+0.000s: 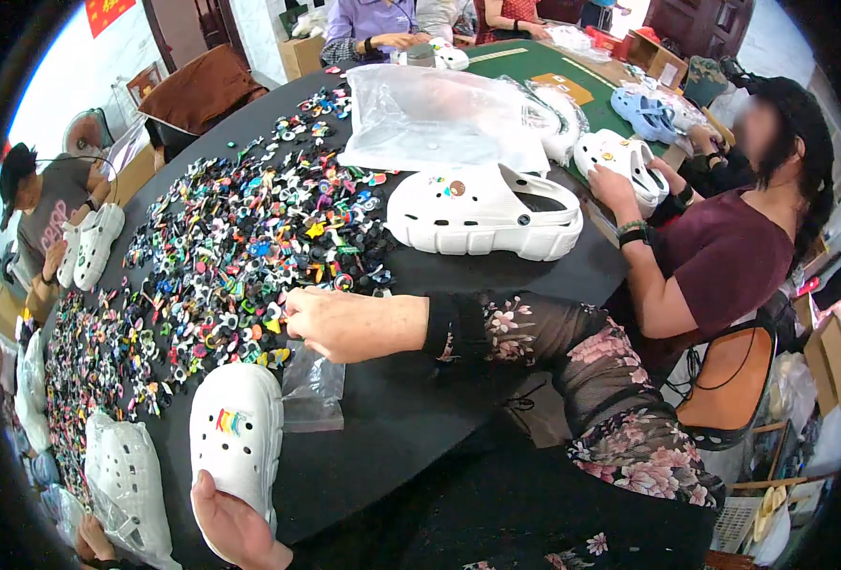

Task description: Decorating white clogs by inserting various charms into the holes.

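Now the left hand [235,527] grips a white clog [237,442] – right hand [344,323] seemingly pinches in the charm pile [240,237] – neighbouring charms could scatter

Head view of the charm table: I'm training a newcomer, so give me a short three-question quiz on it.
1. True or false: the left hand holds the white foam clog with a rainbow charm.
2. The right hand reaches into: A) the heap of small colourful shoe charms B) a cardboard box C) a blue clog.
3. What lies under the right hand, at the clog's side?

Key: 1 true. 2 A. 3 a small clear plastic bag.
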`<state>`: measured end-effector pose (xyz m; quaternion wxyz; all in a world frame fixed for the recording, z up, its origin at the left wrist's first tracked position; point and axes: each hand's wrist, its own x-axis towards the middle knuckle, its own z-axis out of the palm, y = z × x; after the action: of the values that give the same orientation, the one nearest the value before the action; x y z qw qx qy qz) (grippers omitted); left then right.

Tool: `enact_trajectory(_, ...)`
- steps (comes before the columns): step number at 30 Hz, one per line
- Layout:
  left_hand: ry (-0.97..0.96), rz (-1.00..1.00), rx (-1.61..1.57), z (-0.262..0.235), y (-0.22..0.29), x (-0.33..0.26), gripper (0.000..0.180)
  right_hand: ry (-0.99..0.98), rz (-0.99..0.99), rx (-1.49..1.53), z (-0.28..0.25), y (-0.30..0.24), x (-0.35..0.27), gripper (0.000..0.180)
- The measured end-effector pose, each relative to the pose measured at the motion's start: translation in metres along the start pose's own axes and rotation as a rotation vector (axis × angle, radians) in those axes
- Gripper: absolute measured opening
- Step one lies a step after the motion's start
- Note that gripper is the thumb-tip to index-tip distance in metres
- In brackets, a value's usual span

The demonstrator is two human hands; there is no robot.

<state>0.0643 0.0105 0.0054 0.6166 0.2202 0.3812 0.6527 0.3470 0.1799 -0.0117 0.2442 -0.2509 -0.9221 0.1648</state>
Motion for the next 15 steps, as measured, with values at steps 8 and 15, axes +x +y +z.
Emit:
enact_trajectory(8, 0.101, 0.001, 0.3, -0.028, -0.001, 0.008, 0.069, 0.006, -0.05, -0.26, 0.011, 0.007, -0.006, 0.019)
enact_trajectory(15, -0.07, 0.199, 0.384, -0.027, -0.004, 0.013, 0.048, 0.11, -0.051, -0.29, 0.01, 0.005, -0.006, 0.015)
